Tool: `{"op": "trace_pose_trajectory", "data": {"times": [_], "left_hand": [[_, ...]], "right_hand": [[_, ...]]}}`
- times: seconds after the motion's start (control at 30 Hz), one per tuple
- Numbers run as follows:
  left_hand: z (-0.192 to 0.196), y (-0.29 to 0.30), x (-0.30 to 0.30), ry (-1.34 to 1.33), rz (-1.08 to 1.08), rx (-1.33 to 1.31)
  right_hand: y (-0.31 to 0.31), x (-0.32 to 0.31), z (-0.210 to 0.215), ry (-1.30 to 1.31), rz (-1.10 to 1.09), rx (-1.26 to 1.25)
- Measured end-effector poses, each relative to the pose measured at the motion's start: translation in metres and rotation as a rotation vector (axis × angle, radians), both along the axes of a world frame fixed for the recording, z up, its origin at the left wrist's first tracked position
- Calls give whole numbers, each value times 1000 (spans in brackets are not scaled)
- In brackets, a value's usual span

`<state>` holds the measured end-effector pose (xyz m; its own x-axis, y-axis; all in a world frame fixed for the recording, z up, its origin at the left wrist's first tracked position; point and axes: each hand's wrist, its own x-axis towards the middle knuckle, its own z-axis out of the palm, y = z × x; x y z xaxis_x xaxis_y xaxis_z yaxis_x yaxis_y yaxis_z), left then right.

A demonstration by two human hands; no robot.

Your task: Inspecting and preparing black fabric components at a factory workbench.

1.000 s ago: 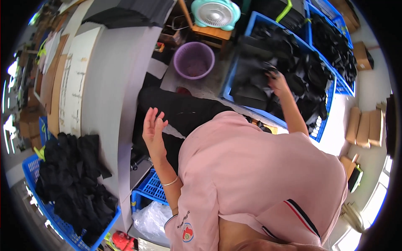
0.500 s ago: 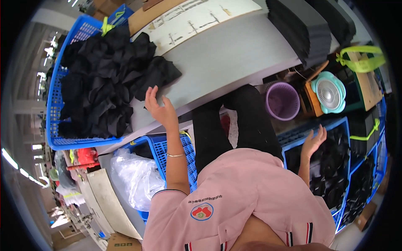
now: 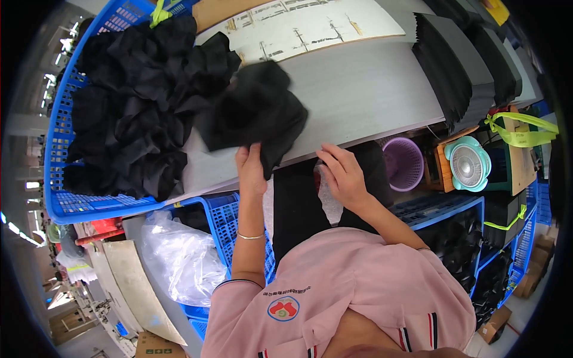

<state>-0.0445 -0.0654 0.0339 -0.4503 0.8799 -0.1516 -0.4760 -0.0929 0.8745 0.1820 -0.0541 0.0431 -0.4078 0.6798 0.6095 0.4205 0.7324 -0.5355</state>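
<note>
Between thumb and fingers, my left hand (image 3: 252, 170) pinches the near edge of a black fabric piece (image 3: 256, 110). The piece is slightly blurred and spreads over the grey table (image 3: 352, 89), partly hanging at its front edge. To the right, my right hand (image 3: 343, 176) is above my lap by the table edge, fingers loosely extended and holding nothing. A heap of crumpled black fabric pieces (image 3: 134, 113) fills the blue basket (image 3: 101, 209) at the left of the table.
Stacks of flat black sheets (image 3: 453, 65) stand at the table's right end. A white board (image 3: 310, 27) lies at the back. Below right are a purple bin (image 3: 403, 164), a small turquoise fan (image 3: 470, 164) and blue crates (image 3: 447, 209). Clear plastic (image 3: 185, 256) lies at lower left.
My left hand has taken hold of a black fabric piece and drawn it rightward from the heap. My right hand has come in from the far right toward the table edge.
</note>
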Motion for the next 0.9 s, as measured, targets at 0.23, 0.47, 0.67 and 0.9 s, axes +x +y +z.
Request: {"op": "trace_pose_trajectory", "data": {"times": [0.23, 0.47, 0.67, 0.9], "left_hand": [[-4, 20, 28, -99, -264, -256], [29, 2, 43, 1158, 227, 32], [33, 43, 65, 1323, -101, 132], [52, 15, 102, 1156, -145, 311]], "right_hand": [[-4, 14, 0, 2, -139, -9], [-9, 37, -13, -4, -151, -153], [19, 8, 0, 9, -41, 20], [47, 17, -13, -493, 166, -130]]}}
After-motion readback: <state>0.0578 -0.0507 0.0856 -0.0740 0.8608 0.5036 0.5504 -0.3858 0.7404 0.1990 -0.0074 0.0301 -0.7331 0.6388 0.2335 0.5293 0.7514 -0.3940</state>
